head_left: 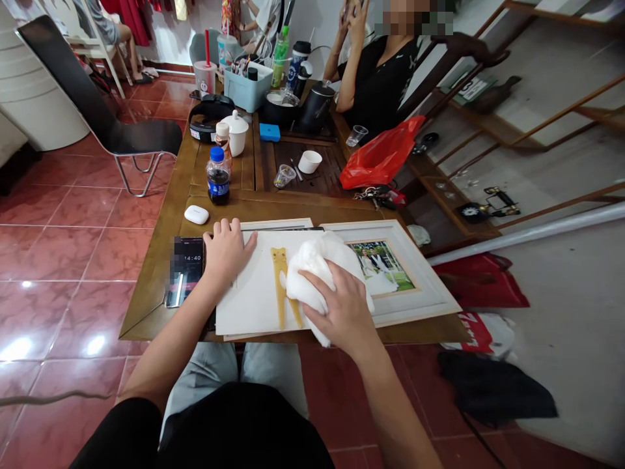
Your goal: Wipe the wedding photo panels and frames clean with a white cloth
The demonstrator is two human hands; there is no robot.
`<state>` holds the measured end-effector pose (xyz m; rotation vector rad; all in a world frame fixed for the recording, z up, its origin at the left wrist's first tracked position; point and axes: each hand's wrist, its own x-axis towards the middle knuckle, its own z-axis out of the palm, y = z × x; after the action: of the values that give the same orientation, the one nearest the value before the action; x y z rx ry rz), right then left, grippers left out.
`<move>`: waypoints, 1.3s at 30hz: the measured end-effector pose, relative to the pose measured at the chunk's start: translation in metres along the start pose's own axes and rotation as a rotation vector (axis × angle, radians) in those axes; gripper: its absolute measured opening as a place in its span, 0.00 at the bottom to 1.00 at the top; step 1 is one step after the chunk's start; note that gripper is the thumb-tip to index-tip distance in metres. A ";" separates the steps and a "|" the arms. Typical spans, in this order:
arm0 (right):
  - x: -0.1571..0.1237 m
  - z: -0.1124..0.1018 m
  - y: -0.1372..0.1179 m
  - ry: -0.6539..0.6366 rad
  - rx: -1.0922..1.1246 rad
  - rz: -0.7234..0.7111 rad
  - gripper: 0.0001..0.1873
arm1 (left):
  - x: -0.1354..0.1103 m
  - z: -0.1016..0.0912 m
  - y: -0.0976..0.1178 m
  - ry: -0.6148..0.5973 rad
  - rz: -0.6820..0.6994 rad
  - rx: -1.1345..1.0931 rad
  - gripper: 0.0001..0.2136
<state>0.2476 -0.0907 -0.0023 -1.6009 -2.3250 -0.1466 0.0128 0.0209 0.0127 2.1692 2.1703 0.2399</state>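
Observation:
My left hand (225, 255) lies flat on a white backing board (249, 296), holding nothing, with its fingers near the board's top edge. My right hand (342, 306) grips a bunched white cloth (312, 273) and presses it down over the board's right side. A yellow cut-out stand (280, 286) lies on the board beside the cloth. To the right, a white-matted picture frame (420, 273) holds a photo of a couple (378, 267), and the cloth hides part of the frame. A phone (188, 270) showing 14:40 lies just left of my left hand.
All this rests on a wooden table (146, 312) above a red tiled floor. Farther along stand a cola bottle (218, 176), a blue basket (248, 88) and a red plastic bag (381, 153). A seated person (375, 85) is at the far side, near a black chair (97, 104).

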 end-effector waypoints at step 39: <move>-0.018 -0.007 -0.041 -0.071 0.140 -0.096 0.30 | -0.001 -0.001 -0.001 0.016 0.019 -0.010 0.20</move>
<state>0.2166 -0.1237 0.0022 -1.4509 -2.4083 0.0517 0.0119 0.0202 0.0137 2.1904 2.1533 0.2702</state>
